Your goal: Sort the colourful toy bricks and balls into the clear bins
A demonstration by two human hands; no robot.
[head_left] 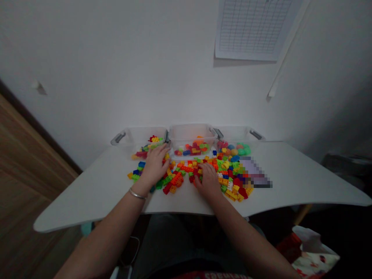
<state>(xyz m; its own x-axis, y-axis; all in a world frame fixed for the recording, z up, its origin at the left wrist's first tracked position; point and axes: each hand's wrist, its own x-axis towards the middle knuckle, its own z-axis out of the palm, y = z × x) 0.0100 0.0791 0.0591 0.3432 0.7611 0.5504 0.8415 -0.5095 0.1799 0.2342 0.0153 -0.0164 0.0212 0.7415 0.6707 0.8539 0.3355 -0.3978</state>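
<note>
A heap of small coloured building bricks (229, 176) in red, orange, yellow, green and blue is spread across the middle of a white table (305, 178). My left hand (155, 164) lies palm down on the left side of the heap, fingers stretched toward the bins. A thin bracelet circles that wrist. My right hand (207, 178) rests on the bricks near the centre, fingers curled down among red and orange pieces; whether it grips one is hidden.
Three clear plastic bins stand along the wall: left bin (136, 137), middle bin (192, 135), right bin (241, 135), each holding bricks. A blurred purple patch (257, 172) lies right of the heap. A printed grid sheet (252, 29) hangs on the wall.
</note>
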